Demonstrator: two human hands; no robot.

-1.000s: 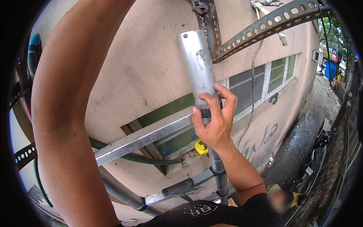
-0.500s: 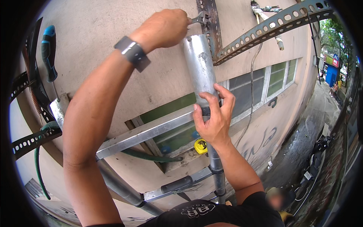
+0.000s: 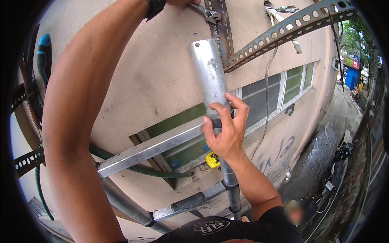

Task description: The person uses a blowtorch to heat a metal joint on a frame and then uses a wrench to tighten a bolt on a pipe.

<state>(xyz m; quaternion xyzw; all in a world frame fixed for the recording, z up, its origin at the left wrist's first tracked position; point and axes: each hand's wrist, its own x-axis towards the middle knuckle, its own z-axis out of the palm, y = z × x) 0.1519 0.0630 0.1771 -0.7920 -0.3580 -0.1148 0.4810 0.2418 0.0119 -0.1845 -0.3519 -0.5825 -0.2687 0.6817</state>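
My left hand (image 3: 178, 2), mostly cut off by the upper edge, is closed on an adjustable wrench (image 3: 207, 14). The wrench head lies at a rusty upright perforated angle bar (image 3: 221, 34) on the wall; whether its jaws grip a bolt I cannot tell. My right hand (image 3: 227, 131) wraps round the lower part of a silver metal pipe (image 3: 208, 69), where a square metal rail (image 3: 152, 146) meets it. The pipe stands upright, slightly tilted, with a small hole near its top rim.
A slanted perforated bar (image 3: 283, 36) runs to the upper right. A blue-and-black-handled screwdriver (image 3: 43, 56) stands at the far left. Below are a yellow tape measure (image 3: 212, 160), a green hose (image 3: 162, 173) and ladder-like tubes (image 3: 129, 202). A person (image 3: 295, 210) is at street level, lower right.
My left hand has moved up and away with the wrench, whose head now sits left of the upright bar. The right hand keeps its hold on the pipe. The view has shifted slightly.
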